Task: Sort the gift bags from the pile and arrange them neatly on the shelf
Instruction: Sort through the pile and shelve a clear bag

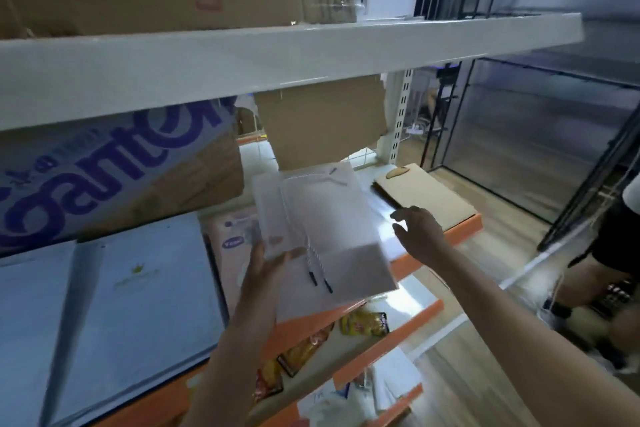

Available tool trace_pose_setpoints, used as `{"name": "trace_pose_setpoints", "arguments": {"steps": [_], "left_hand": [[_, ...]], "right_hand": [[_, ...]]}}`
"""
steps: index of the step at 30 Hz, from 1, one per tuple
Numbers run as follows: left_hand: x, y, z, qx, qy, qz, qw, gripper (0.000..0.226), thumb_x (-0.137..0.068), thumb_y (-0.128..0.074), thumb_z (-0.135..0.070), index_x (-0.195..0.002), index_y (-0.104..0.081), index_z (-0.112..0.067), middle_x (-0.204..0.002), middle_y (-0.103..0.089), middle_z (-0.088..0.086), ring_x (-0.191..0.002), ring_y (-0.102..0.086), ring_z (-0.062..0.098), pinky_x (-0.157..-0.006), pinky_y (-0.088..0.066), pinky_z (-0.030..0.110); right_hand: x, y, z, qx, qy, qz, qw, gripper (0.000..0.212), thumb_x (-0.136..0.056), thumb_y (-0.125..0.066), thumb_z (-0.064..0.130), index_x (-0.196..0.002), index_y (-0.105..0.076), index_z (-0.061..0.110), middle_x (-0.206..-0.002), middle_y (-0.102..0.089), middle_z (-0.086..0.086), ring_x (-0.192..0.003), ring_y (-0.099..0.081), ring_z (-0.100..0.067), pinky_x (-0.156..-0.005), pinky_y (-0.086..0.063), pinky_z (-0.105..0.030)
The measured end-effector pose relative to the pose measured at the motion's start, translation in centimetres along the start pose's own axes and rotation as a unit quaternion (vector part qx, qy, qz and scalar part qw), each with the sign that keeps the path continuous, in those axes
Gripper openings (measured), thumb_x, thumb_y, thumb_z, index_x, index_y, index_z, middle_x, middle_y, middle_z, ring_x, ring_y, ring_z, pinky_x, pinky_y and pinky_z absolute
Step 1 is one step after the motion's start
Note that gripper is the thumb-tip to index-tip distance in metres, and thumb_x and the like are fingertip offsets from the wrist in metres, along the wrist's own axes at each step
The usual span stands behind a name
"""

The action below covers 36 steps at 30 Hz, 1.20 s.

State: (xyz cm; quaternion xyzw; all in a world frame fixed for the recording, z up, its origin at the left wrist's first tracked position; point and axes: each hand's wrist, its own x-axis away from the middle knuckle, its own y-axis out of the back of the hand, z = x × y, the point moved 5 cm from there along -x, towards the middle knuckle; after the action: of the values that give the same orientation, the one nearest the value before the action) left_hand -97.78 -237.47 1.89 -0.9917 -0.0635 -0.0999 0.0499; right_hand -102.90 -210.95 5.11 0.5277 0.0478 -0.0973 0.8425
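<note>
The left hand (266,263) holds a flat white gift bag (322,229) from underneath at its near left corner, fingers extended beneath it and thumb on top. The bag sits tilted above the front edge of the orange-edged shelf (464,224), its twisted cord handles (313,253) lying across its face. The right hand (420,229) hovers just beside the bag's right edge, fingers spread and relaxed, gripping nothing. Pale blue gift bags (138,288) lie flat at the shelf's left end, under a printed cardboard box (114,170).

flat white gift bag (322,229), tilted
</note>
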Motion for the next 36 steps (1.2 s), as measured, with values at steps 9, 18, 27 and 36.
{"name": "trace_pose_setpoints", "arguments": {"steps": [9,18,27,36], "left_hand": [[-6.4,-8.5,0.8,-0.05,-0.014,-0.087,0.995,0.048,-0.083,-0.068,-0.025,-0.127,-0.047,-0.026,-0.124,-0.052,0.003,-0.102,-0.052,0.023,-0.082,-0.046,0.036],[-7.0,-12.6,0.3,-0.329,-0.057,-0.204,0.92,0.059,-0.094,-0.051,-0.013,-0.146,-0.024,-0.007,-0.145,-0.04,0.015,-0.13,-0.041,0.03,-0.101,-0.035,0.036],[-6.3,-15.6,2.3,-0.588,0.006,-0.27,0.763,0.055,-0.098,-0.04,-0.032,-0.144,-0.027,-0.006,-0.144,-0.039,0.017,-0.133,-0.034,0.033,-0.108,-0.029,0.041],[-5.1,-15.8,1.8,-0.685,0.003,-0.24,0.687,0.041,-0.1,-0.033,-0.031,-0.135,-0.038,-0.01,-0.141,-0.04,0.01,-0.134,-0.029,0.029,-0.11,-0.027,0.038]], "right_hand": [[-8.4,1.1,-7.2,0.006,-0.001,0.017,1.0,0.031,-0.091,-0.049,0.011,-0.119,-0.06,0.005,-0.12,-0.06,-0.015,-0.116,-0.051,-0.029,-0.09,-0.034,-0.027],[-13.8,0.4,-10.1,-0.024,0.071,0.077,0.994,0.031,-0.09,-0.05,0.011,-0.119,-0.059,0.004,-0.121,-0.06,-0.015,-0.118,-0.05,-0.028,-0.095,-0.035,-0.029],[-14.0,-0.1,-12.0,-0.026,0.166,0.119,0.978,0.029,-0.091,-0.049,0.016,-0.114,-0.063,0.006,-0.113,-0.063,-0.017,-0.109,-0.055,-0.032,-0.09,-0.04,-0.031],[-13.3,0.2,-9.3,-0.054,0.201,0.131,0.969,0.03,-0.091,-0.049,0.008,-0.117,-0.06,0.002,-0.12,-0.059,-0.018,-0.116,-0.05,-0.034,-0.094,-0.037,-0.033]]}}
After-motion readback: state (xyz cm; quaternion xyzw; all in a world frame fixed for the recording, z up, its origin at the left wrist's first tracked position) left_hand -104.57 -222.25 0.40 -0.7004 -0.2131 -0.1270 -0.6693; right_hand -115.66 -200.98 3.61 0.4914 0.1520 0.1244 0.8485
